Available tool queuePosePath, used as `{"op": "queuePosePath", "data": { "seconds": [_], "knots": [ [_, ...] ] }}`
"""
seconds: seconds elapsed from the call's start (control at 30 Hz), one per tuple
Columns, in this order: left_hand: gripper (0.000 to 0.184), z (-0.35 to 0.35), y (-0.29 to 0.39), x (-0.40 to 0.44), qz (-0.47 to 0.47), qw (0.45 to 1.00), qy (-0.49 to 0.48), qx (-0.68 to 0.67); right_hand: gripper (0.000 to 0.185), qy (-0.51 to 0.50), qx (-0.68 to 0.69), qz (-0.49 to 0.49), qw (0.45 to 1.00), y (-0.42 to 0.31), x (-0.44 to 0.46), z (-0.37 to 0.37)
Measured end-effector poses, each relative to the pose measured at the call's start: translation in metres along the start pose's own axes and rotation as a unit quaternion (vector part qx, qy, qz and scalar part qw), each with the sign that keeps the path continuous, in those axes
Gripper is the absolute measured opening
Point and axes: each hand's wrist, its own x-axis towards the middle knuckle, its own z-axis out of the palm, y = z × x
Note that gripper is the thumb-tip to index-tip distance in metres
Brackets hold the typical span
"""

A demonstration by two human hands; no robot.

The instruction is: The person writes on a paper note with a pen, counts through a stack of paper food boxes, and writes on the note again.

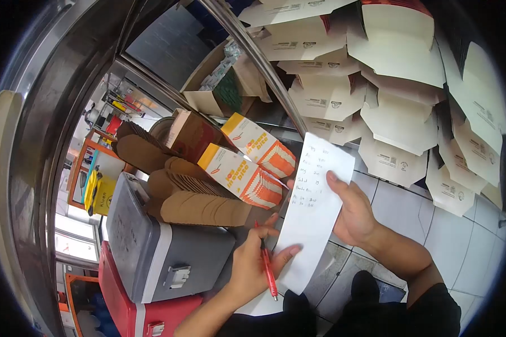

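Note:
A long white paper sheet [315,224] with a handwritten list hangs between my hands, tilted. My right hand [354,212] pinches its right edge, thumb on the front near the writing. My left hand [256,258] holds the lower left edge with its thumb on the front, and a red pen [269,269] rests across the same hand, pointing down. The fingers behind the sheet are hidden. Just left of the sheet's top stand two orange, white and yellow printed cartons [236,174], next to brown cardboard pieces [205,209].
A grey cooler [168,253] sits on a red cooler [152,317] at the lower left. Stacked flat white boxes [399,118] fill the upper right. A metal rail [258,56] runs above an open carton [208,101]. White floor tiles [399,208] lie below.

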Motion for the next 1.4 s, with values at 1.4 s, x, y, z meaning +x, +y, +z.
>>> {"op": "queuePosePath", "data": {
  "seconds": [1.4],
  "knots": [
    [0.018,-0.029,0.006,0.000,-0.036,0.989,0.041,-0.135,0.041,-0.052,-0.043,0.074,0.995,0.037,-0.037,0.026]
  ]
}}
